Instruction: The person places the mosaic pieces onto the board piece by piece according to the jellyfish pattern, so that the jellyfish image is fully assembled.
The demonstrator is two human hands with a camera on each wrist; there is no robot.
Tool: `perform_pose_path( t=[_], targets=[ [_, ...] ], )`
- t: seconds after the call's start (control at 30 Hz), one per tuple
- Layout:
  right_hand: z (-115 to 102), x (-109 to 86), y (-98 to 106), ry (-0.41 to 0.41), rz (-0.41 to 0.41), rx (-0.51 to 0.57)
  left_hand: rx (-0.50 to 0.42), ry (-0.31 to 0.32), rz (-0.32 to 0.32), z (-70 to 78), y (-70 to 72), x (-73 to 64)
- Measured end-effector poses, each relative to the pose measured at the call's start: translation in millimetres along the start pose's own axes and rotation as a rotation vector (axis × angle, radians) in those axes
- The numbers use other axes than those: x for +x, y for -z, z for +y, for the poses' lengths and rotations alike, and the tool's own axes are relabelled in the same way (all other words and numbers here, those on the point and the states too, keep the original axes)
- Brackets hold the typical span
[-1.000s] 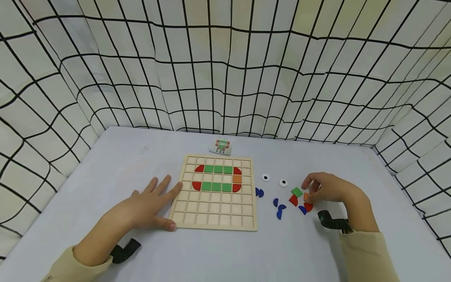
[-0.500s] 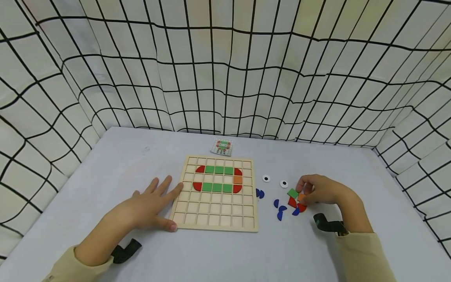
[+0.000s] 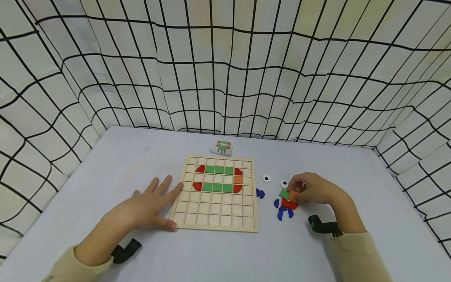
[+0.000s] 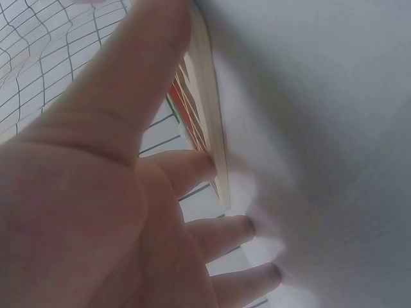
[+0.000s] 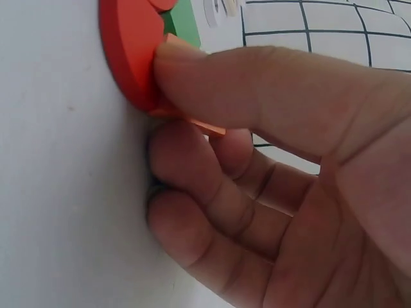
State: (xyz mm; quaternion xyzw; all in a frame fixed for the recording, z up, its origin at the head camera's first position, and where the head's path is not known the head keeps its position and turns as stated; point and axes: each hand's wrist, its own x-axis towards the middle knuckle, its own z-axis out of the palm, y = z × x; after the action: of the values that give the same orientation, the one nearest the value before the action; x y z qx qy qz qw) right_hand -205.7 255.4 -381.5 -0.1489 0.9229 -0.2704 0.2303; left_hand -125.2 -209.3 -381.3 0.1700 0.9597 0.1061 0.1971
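My left hand [image 3: 149, 207] lies palm down with fingers spread at the left side of a wooden grid board [image 3: 215, 221]. In the left wrist view, the thumb and one finger touch the board's edge [image 4: 209, 96]. Red corner pieces, green squares and one orange square [image 3: 237, 179] sit in the board's upper cells. Right of the board, my right hand [image 3: 313, 188] pinches a loose orange square [image 3: 293, 195] between thumb and fingers, low over the table. Against it lie a loose green square [image 3: 284, 194] and red pieces [image 3: 289, 204]; the right wrist view shows a red piece [image 5: 131, 54] touching the thumb.
Blue half-discs [image 3: 280, 215] lie below the red pieces, and more blue ones [image 3: 260, 193] by the board's right edge. Two white eye discs [image 3: 266, 178] are farther back. A small picture card [image 3: 222, 147] lies behind the board. Black-lined netting [image 3: 225, 78] surrounds the white table.
My right hand has moved left, sliding the orange square along with the green and red pieces and a blue half-disc toward the other blue ones. The left hand stays in place.
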Motion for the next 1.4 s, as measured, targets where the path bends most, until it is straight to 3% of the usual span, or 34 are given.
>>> perform_pose_path(
  t=[0.27,0.57,0.93,1.4],
  targets=[
    [-1,-1.7,0,0.047,-0.008,0.045,0.003,0.004,-0.004,0.5,-0.1,-0.2],
    [-5,-3.9,1,0.154,0.016,0.111,0.009,0.003,0.003,0.6,-0.5,0.9],
    [-14,4.9,-7,0.233,0.051,0.101,0.018,-0.002,0.001,-0.5,-1.4,1.2],
    [-56,28.9,-16,0.291,0.052,0.117,-0.007,0.015,-0.012,0.7,0.3,-0.1]
  ],
)
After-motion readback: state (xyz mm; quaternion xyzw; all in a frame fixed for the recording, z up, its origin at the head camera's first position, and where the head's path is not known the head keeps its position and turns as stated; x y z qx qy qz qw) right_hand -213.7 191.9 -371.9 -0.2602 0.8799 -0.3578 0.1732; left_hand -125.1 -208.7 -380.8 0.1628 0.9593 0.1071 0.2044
